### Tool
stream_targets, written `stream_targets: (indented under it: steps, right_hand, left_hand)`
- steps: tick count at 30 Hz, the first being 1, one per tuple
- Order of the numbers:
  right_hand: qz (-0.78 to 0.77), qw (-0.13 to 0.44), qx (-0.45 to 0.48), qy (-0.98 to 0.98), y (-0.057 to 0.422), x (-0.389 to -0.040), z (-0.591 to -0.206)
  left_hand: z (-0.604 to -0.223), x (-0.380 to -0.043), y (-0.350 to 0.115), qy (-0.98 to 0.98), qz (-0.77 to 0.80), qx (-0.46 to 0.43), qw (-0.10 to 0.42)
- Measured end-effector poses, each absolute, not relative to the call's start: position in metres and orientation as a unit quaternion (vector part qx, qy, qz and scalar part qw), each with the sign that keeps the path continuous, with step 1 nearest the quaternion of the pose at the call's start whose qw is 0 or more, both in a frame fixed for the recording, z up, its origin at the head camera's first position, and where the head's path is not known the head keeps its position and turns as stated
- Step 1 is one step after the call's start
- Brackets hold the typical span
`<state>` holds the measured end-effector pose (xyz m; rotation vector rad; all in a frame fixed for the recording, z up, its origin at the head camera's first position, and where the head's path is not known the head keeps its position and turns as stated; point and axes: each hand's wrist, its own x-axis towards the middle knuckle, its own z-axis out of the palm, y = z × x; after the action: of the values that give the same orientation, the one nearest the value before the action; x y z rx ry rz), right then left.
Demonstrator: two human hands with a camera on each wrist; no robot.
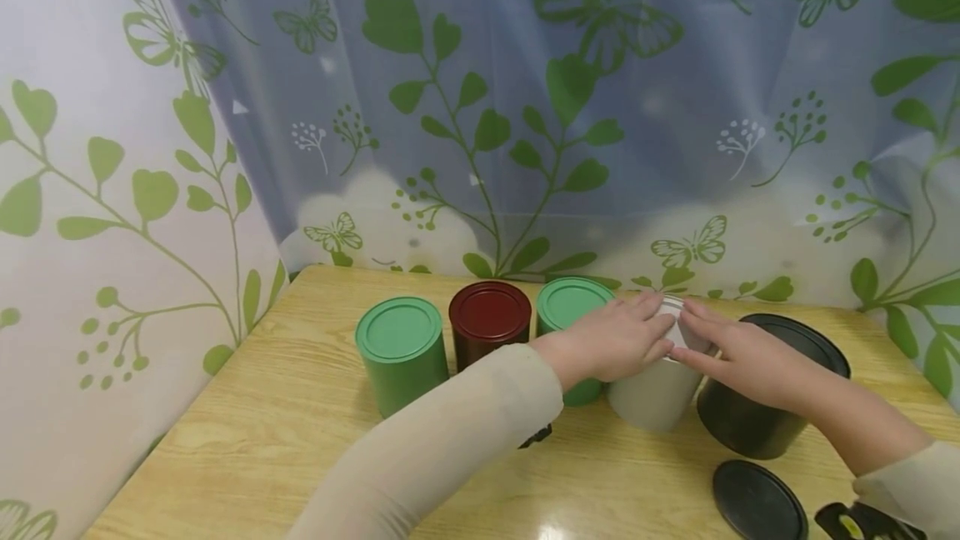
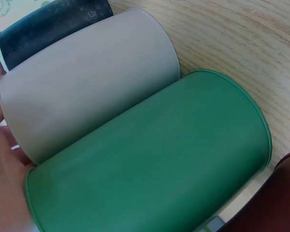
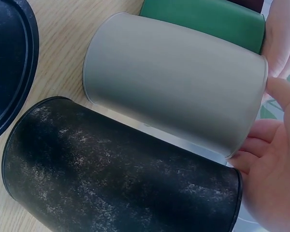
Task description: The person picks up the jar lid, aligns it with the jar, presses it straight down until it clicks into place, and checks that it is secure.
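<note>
A light grey canister (image 1: 651,400) with a white top (image 1: 678,332) stands upright between my two hands. My left hand (image 1: 624,337) lies over the left part of that top, its fingers extended. From the other side my right hand (image 1: 753,361) touches the top's right edge with fingers reaching across. In the right wrist view, the right fingertips rest at the grey canister's rim, beside the black canister (image 3: 121,169). A green canister (image 2: 150,154) stands close against the grey one in the left wrist view. The hands hide much of the white top.
Left of the grey canister stand a dark red canister (image 1: 489,315) and another green canister (image 1: 401,357), both lidded. A loose black lid (image 1: 759,500) lies in front of the black canister on the wooden table (image 1: 247,432). A patterned curtain (image 1: 480,107) hangs behind.
</note>
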<state>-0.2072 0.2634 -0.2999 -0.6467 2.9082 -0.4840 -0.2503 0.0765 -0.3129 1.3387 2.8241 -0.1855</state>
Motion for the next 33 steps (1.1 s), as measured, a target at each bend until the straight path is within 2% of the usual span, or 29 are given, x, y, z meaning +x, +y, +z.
stream_targets:
  steps: [18,23,28,31,33]
  right_hand:
    - [-0.148,0.089,-0.248,0.953,0.268,-0.212,-0.296]
    - [-0.133,0.088,-0.252,0.955,0.268,-0.215,-0.295]
    - [-0.158,0.119,-0.25,0.948,0.267,-0.214,-0.295]
    - [-0.164,0.126,-0.254,0.945,0.267,-0.212,-0.295]
    - [-0.156,0.117,-0.258,0.946,0.266,-0.211,-0.296]
  left_hand:
    - [-0.306,-0.253,0.082,0.905,-0.095,0.414,0.034]
    - [-0.304,-0.258,0.083,0.906,-0.09,0.409,0.066]
    - [-0.305,-0.26,0.082,0.904,-0.066,0.411,0.096]
    - [-0.308,-0.26,0.083,0.903,-0.078,0.411,0.092]
    - [-0.31,-0.258,0.084,0.9,-0.103,0.418,0.072]
